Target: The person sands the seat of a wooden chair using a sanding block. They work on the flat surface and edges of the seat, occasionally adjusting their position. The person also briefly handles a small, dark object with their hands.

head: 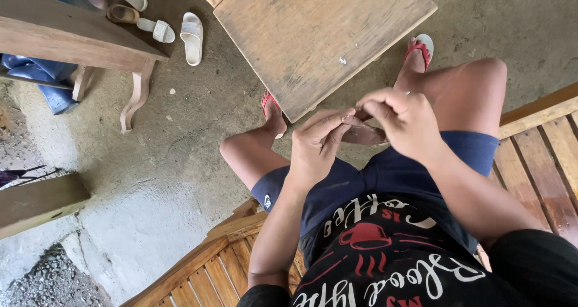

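The person sat on a slatted wooden bench (542,156) with both hands raised above the knees, just off the near corner of a small wooden counter (319,36). The left hand (316,144) and the right hand (400,117) met over a small flat brownish piece (364,132), and each was closed on it: the left hand's fingers (331,123) lay stretched along its near end, while the right hand pinched its far end between thumb and bent fingers. What the piece was made of could not be told. It hung in the air between the two hands, over the lap and above the dark blue shorts (385,174), touching neither the counter nor the floor. Feet in red-strapped sandals (419,48) rested on the concrete floor (180,132) beside the counter's edges. Pale sandals (192,36) lay well apart, near a second wooden counter (66,33) at the far left
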